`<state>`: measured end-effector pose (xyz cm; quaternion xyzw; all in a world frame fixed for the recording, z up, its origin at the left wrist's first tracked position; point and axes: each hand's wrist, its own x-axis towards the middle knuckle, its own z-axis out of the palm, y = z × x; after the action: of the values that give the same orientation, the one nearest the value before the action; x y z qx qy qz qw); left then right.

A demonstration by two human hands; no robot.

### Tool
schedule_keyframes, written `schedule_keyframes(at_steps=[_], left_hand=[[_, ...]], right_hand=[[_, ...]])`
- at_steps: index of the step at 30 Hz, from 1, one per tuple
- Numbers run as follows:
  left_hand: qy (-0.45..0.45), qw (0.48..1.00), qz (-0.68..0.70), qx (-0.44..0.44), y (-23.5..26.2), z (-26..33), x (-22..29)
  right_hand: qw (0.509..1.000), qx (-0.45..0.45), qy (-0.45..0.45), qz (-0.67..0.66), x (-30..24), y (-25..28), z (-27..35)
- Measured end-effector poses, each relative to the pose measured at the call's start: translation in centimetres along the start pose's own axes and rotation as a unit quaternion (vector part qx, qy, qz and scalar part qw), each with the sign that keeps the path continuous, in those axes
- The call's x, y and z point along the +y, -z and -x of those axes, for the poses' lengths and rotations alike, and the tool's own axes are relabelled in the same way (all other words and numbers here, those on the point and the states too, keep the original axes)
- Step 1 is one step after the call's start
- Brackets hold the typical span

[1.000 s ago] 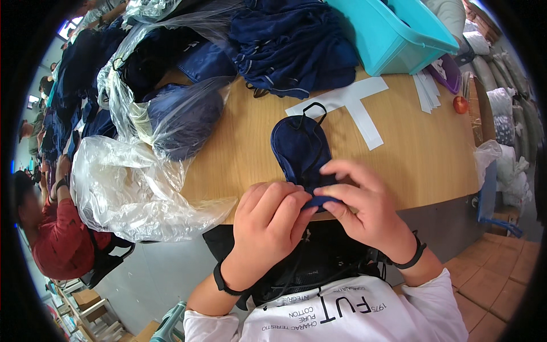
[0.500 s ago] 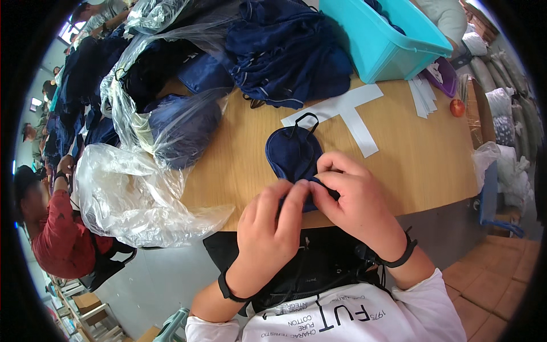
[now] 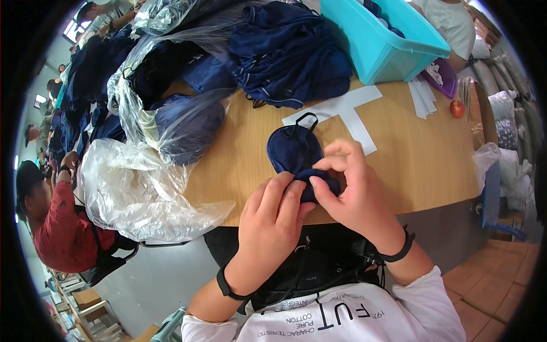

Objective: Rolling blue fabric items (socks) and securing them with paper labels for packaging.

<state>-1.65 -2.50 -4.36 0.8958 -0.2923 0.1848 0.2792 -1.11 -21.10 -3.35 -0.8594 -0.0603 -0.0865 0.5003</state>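
A navy fabric sleep mask point(image 3: 289, 147) with a black elastic strap point(image 3: 306, 122) lies near the table's front edge. Its far rounded lobe rests flat on the wood, the strap looping out beyond it. The near end is bunched up between my two hands. My left hand point(image 3: 276, 204) is closed on that near end from the left, fingertips pressing into the cloth. From the right, my right hand point(image 3: 352, 185) grips the same folded part between thumb and fingers. The underside of the fold is hidden by my fingers.
White paper strips point(image 3: 356, 117) lie just beyond the mask. A heap of navy cloth point(image 3: 290, 57) and a turquoise bin point(image 3: 384, 48) stand farther back. Clear plastic bags point(image 3: 142, 196) cover the left side. A red apple point(image 3: 457, 109) sits at right; a person in red point(image 3: 71, 231) sits at left.
My right hand's fingers have lifted and shifted, and the near end of the mask is now folded up more and shows between my hands. The far lobe stays nearly in place.
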Motion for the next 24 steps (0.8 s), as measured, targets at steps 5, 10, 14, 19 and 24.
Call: schedule_keyframes(at_steps=[5,10,14,19,24], left_hand=[[0.013,1.0,0.018,-0.008,0.3,0.1,0.2],[0.004,1.0,-0.016,0.0,0.2,0.0,-0.2],[0.008,1.0,-0.029,0.002,-0.3,-0.7,-0.8],[0.074,0.995,-0.043,-0.061,0.0,-1.6,-0.1],[0.094,0.993,0.043,0.053,-0.2,-1.6,0.8]], right_hand=[[0.974,-0.101,0.18,0.097,0.3,2.0,0.4],[0.973,-0.08,0.192,0.105,0.3,1.5,1.2],[0.978,-0.084,0.176,0.074,1.2,1.0,0.5],[0.982,-0.069,0.163,0.059,1.2,0.5,-0.5],[0.988,-0.011,0.144,0.046,1.3,-0.5,-0.9]])
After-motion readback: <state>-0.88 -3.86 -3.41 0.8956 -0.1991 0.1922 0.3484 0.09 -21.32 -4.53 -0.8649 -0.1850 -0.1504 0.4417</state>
